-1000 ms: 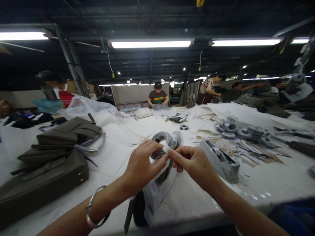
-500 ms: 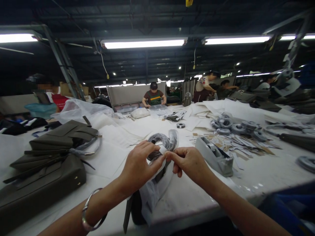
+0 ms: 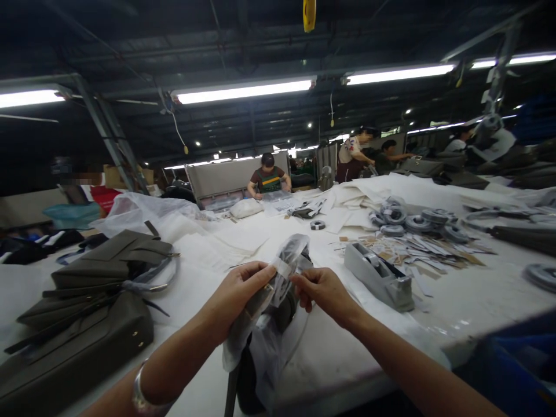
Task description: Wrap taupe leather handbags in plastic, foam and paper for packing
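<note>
My left hand [image 3: 245,292] is closed around a coiled bag strap in clear plastic wrap [image 3: 296,248], thumb on top. A pale band [image 3: 284,270], perhaps tape, crosses the coil beside my left fingertips. At the coil's right side my right hand [image 3: 324,291] is closed in a pinch; its fingertips seem to grip an edge of the wrapped strap, though the exact piece is partly hidden. Below the hands, a dark bag part with loose plastic film [image 3: 267,353] hangs at the table edge. A grey tape dispenser [image 3: 377,281] stands to the right of my right hand.
Stacked dark olive handbags [image 3: 104,313] lie at the left. Several wrapped strap coils [image 3: 393,214] and a scatter of paper tags [image 3: 421,252] are at the right on the white-covered table [image 3: 460,301]. A co-worker [image 3: 268,174] sits across the table.
The coil has been turned from facing me to a more edge-on, tilted pose. My left hand has shifted slightly left and lower, and my right fingers are now on the coil's right side.
</note>
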Available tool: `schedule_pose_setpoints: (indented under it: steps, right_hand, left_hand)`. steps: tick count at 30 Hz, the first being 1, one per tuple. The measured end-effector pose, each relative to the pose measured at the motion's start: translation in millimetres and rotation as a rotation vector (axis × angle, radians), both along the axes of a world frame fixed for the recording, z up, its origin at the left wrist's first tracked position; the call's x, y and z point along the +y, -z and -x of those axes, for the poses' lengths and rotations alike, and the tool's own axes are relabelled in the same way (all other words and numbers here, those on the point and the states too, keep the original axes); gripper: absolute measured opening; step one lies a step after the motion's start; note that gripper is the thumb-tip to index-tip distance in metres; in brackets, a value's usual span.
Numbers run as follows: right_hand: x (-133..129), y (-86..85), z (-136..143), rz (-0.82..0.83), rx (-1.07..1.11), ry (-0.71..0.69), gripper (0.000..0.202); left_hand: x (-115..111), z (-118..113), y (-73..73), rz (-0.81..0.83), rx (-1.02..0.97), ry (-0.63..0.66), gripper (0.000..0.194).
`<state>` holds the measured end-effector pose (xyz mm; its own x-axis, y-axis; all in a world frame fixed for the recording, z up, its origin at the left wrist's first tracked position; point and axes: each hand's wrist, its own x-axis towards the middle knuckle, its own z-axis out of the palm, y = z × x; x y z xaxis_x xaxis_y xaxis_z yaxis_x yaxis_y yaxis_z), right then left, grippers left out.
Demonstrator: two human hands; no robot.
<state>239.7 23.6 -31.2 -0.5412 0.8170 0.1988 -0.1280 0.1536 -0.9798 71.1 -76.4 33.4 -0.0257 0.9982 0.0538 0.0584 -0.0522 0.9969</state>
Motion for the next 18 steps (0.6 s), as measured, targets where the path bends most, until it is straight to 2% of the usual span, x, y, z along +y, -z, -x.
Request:
schedule_pose_setpoints:
  steps: [4, 7, 10, 15, 18]
  right_hand:
    - [-18.6, -7.1, -7.1, 0.08, 0.186, 0.101, 0.051]
    - [-39.1, -18.6, -9.2, 0.148, 0.312, 0.023, 0.075]
    - [-50.3, -28.8, -6.7, 0.089, 0.297, -0.035, 0.087]
    - [-32.6, -27.9, -9.2, -0.163, 0.119, -0.046, 0.086]
    - [-1.4, -17.0, -33.0, -0.215, 0.087, -0.008, 0.064]
  left_hand:
    - [2.7, 2.8, 1.4, 0.001, 0.007, -0.066, 0.038]
    - [3.3, 0.0, 0.6, -0.016, 0.076, -0.067, 0.039]
    - [1.5, -3.5, -1.8, -0.047, 0.16, -0.09, 0.039]
    - [4.2, 0.9, -9.0, -0.015, 0.261, -0.198, 0.045]
    - [8.6, 13.5, -7.3, 0.013, 0.323, -0.287, 0.045]
